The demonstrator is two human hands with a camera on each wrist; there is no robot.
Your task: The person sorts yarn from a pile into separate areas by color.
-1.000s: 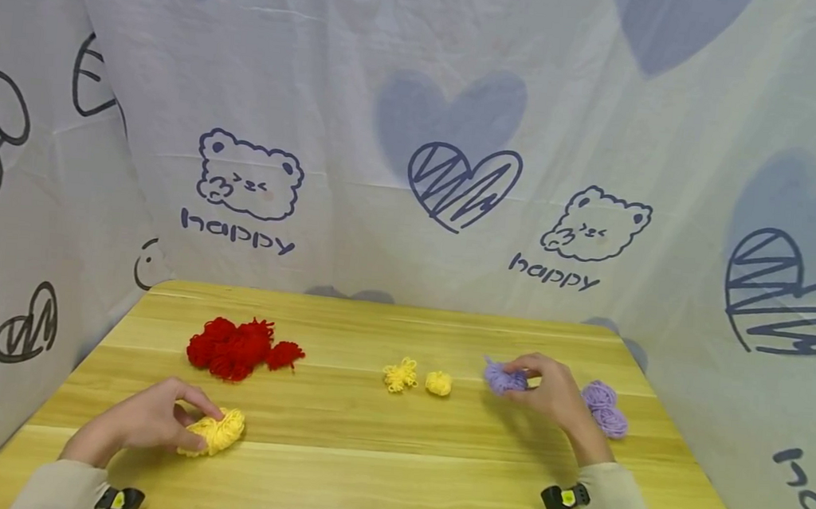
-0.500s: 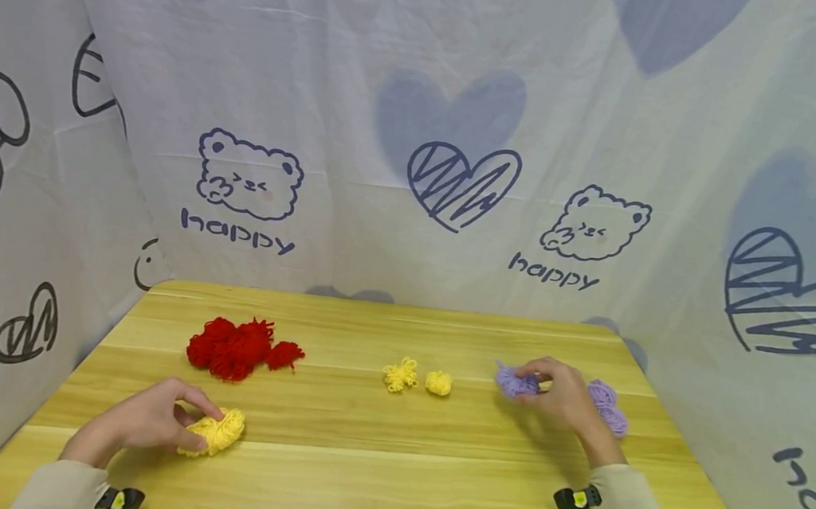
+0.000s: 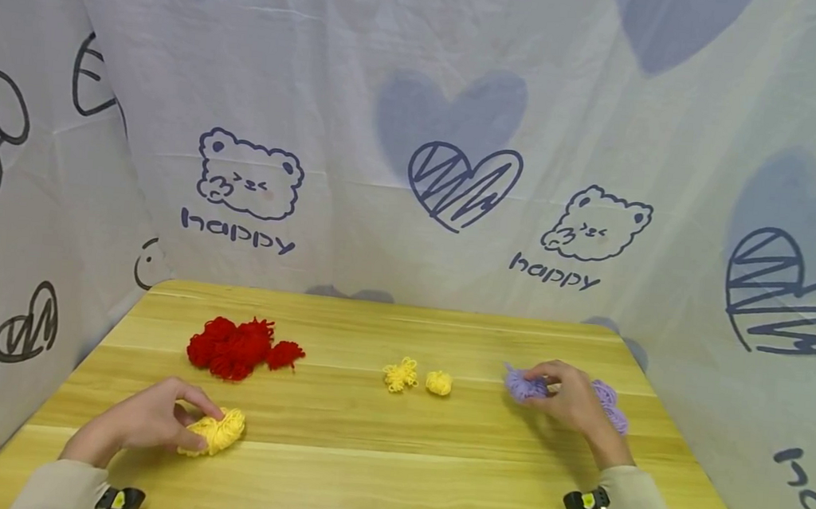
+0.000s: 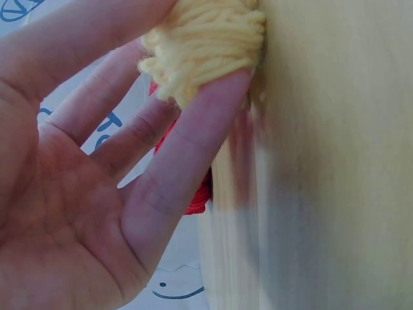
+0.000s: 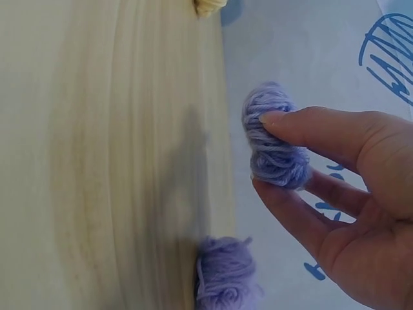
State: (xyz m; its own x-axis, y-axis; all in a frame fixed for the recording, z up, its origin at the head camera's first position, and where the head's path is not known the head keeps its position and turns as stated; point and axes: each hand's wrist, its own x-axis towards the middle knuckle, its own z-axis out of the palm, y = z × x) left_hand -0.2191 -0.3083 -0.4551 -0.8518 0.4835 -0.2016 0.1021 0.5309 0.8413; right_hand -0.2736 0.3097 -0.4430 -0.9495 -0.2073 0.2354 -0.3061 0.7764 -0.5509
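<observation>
At the front left of the table, my left hand (image 3: 150, 418) pinches a yellow yarn bundle (image 3: 220, 431) between thumb and fingers; in the left wrist view the bundle (image 4: 206, 45) stays close to the wooden top. On the right side, my right hand (image 3: 572, 399) holds a purple yarn bundle (image 3: 525, 384) by thumb and fingertips. The right wrist view shows that bundle (image 5: 274, 139) raised off the table, its shadow falling on the wood. Just beyond the right hand lie more purple yarn bundles (image 3: 608, 402), partly hidden by it.
A heap of red yarn bundles (image 3: 231, 348) lies at the back left, with a smaller red one (image 3: 286, 355) beside it. Near the middle sit a loopy yellow yarn piece (image 3: 400, 374) and a small yellow ball (image 3: 439, 383). Printed cloth (image 3: 353, 226) surrounds the wooden table (image 3: 361, 490).
My right hand has moved to the right with the purple yarn bundle, nearer the other purple bundles. The left hand and its yellow yarn have stayed in place.
</observation>
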